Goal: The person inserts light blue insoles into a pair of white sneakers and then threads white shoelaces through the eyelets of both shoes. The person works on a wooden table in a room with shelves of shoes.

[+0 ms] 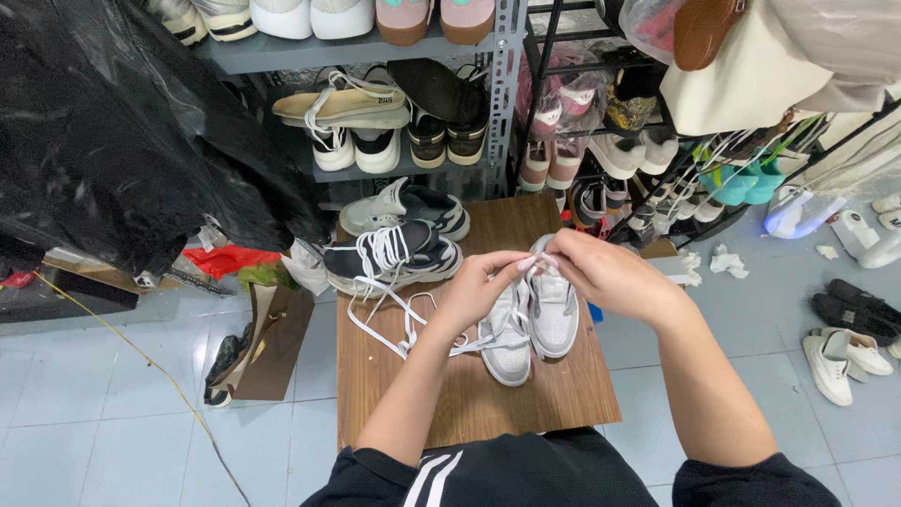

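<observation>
A pair of white and grey sneakers (pixel 530 324) stands side by side on a small wooden table (pixel 488 394) in front of me. My left hand (pixel 479 286) pinches a white shoelace (pixel 413 324) above the left shoe of the pair. My right hand (pixel 601 272) grips the lace end at the top of the right shoe, fingertips nearly touching the left hand. Loose lace trails leftward across the table. A black and white sneaker (pixel 392 258) with untied laces sits at the table's back left, with a grey and white one (pixel 404 208) behind it.
Metal shelves (pixel 375 47) loaded with shoes rise behind the table, and a rack (pixel 648 141) of more shoes stands at right. A big black plastic bag (pixel 122 131) fills the left. Shoes (pixel 849 347) lie on the tiled floor at right, a brown paper bag (pixel 272 343) at left.
</observation>
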A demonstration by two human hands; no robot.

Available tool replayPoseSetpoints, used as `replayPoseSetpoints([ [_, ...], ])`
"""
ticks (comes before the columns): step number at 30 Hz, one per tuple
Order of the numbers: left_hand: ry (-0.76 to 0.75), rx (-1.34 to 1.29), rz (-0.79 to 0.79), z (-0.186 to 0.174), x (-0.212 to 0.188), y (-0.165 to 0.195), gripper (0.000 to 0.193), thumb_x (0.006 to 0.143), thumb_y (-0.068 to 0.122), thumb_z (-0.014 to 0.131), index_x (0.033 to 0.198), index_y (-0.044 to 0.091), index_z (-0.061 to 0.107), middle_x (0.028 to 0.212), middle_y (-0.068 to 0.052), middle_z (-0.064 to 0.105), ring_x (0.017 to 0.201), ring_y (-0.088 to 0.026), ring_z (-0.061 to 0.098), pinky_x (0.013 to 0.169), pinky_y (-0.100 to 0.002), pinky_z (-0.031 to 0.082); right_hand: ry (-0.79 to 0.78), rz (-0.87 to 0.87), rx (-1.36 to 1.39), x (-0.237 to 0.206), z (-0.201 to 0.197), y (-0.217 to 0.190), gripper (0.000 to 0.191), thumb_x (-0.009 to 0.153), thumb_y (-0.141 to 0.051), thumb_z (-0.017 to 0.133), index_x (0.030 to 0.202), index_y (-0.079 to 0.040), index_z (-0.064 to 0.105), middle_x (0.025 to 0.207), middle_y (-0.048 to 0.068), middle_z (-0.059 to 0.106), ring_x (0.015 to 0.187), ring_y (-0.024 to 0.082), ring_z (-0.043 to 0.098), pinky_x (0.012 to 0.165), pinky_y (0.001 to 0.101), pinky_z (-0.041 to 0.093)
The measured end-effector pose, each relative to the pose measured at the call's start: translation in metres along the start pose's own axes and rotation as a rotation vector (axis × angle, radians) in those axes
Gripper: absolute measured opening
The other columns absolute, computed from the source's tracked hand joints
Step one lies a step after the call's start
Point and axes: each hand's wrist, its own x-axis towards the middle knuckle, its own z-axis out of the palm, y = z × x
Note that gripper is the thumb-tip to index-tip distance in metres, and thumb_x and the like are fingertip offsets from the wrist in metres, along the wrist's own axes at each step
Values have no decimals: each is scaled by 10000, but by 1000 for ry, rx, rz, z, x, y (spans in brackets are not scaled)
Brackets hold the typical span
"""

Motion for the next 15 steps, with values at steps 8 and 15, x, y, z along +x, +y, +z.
replayPoseSetpoints([
  [8, -116, -210, -47, 2, -1, -5, 293, 994, 217, 677, 1158, -14, 752, 995, -69, 785, 946, -103, 717, 882, -275, 567, 247, -126, 115, -5, 14, 4, 111, 908, -101, 726, 1011, -60, 727, 886, 64, 697, 784, 189, 682, 678, 318, 543],
  [15, -158, -128, -64, 4, -2, 4, 249, 989, 215, 688, 1064, -2, 786, 929, -21, 776, 869, -61, 673, 813, -247, 551, 344, -149, 331, -16, 34, 18, 191, 910, -33, 730, 1090, -62, 784, 947, 46, 703, 862, 152, 682, 743, 277, 547],
])
